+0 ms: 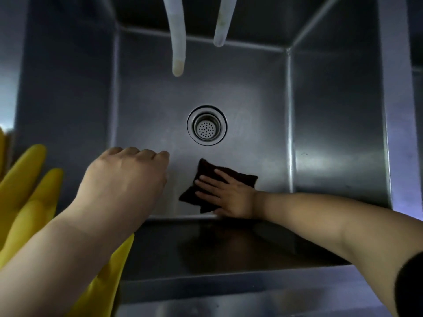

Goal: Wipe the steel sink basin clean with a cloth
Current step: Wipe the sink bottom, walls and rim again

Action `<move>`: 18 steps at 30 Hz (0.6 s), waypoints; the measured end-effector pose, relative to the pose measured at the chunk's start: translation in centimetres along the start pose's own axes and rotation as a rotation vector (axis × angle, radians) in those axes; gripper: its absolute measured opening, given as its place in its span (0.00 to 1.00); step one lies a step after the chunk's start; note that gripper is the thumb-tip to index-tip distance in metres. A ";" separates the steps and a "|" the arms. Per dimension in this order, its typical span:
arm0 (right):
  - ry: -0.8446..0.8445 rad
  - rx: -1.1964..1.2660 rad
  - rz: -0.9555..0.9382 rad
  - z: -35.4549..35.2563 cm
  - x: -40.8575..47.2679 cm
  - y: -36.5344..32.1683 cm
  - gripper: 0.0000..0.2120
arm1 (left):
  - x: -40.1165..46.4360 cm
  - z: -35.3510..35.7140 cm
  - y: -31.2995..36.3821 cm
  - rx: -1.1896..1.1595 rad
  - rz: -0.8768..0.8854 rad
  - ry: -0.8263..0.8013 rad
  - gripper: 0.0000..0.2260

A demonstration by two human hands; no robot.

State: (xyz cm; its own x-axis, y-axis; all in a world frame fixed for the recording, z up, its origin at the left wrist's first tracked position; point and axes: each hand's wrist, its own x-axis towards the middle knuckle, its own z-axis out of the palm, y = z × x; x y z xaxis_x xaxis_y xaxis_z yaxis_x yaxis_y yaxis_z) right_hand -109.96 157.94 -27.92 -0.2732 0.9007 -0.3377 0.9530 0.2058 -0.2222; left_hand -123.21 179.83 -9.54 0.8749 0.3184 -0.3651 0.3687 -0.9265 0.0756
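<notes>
— Two hands in the sink basin. Doing what?
— Right hand flat, fingers spread, pressing the dark cloth on the floor, lower middle of the frame. Left hand curled, holding nothing, hanging just left of it.
— Where next?
— Probably up toward the drain, just above the cloth. Right hand nearer.
</notes>
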 end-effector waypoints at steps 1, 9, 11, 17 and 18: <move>-0.033 0.004 -0.040 -0.4 0.7 -0.2 0.30 | -0.1 -0.1 0.0 -0.006 0.000 -0.008 0.10; -0.155 0.218 -0.291 -3.8 2.1 -1.0 0.24 | -1.8 -2.4 -0.5 0.113 0.056 0.043 0.08; -0.209 0.267 -0.334 -5.6 0.3 -0.3 0.18 | -2.1 -3.1 -0.6 0.115 0.058 0.059 0.09; -0.483 0.775 0.426 -11.2 -4.6 0.6 0.17 | -4.1 -6.4 -0.3 0.080 0.030 0.098 0.12; -0.408 0.797 0.538 -12.1 -5.2 0.6 0.17 | -4.5 -6.9 -0.3 0.074 0.023 0.106 0.12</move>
State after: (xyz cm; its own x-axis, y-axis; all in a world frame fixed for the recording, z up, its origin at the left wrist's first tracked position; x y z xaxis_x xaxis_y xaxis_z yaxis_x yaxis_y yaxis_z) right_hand -106.39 158.03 -15.25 -0.0030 0.5705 -0.8213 0.6403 -0.6297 -0.4398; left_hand -125.09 180.02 -1.50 0.9127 0.3123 -0.2636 0.3271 -0.9449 0.0131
